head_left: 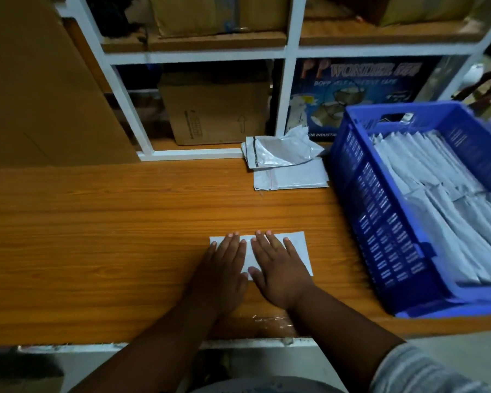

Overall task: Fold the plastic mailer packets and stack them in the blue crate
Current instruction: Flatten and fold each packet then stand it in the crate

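A folded white mailer packet (300, 248) lies flat on the wooden table near its front edge. My left hand (224, 263) and my right hand (275, 265) press down on it side by side, fingers straight and spread. At the right stands the blue crate (380, 222), which holds several folded white packets (442, 199) in rows. A small pile of unfolded grey-white mailers (284, 160) lies on the table at the back, just left of the crate.
The wooden table (111, 236) runs left of my hands. Behind it stands a white-framed shelf (287, 95) with a cardboard box (216, 109) and a blue tape carton (360, 89). A large cardboard sheet (40, 95) leans at the far left.
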Motion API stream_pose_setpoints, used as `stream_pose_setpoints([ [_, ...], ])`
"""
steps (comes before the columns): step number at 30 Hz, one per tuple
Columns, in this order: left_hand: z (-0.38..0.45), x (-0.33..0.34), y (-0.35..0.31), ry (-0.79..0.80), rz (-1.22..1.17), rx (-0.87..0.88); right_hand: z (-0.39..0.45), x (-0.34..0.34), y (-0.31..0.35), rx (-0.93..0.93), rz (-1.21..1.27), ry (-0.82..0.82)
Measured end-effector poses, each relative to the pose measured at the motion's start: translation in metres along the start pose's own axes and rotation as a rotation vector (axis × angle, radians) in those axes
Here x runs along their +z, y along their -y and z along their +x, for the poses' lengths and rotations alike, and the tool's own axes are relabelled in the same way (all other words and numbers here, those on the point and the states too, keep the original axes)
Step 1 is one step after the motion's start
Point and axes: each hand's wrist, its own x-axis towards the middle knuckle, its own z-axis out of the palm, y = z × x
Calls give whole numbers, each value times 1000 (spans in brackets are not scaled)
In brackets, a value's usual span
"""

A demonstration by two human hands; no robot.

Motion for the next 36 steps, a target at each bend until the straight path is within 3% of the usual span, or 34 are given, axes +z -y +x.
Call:
stream_pose_setpoints([
  [10, -8, 18, 27, -40, -19, -101, -32, -10, -48, 227, -22, 16],
  [15, -7, 12, 34, -132, -87, -157, -38, -21, -58, 299, 92, -14],
  [18, 15, 2, 9, -179, -83, -40, -27, -30, -40, 148, 53, -96],
  [20, 25, 6, -9, -153, -82, 15, -13, -22, -18, -27, 55, -77],
  [22, 27, 14, -14, -142, -85, 22, -4, -5, -5, -85, 68, -50],
  [27, 16, 19, 2, -125, -13, 20, -8, -1, -23, -8, -44, 18],
  [36, -17, 9, 42, -88, -39, -179, -42, -29, -78, 231, 24, 117],
])
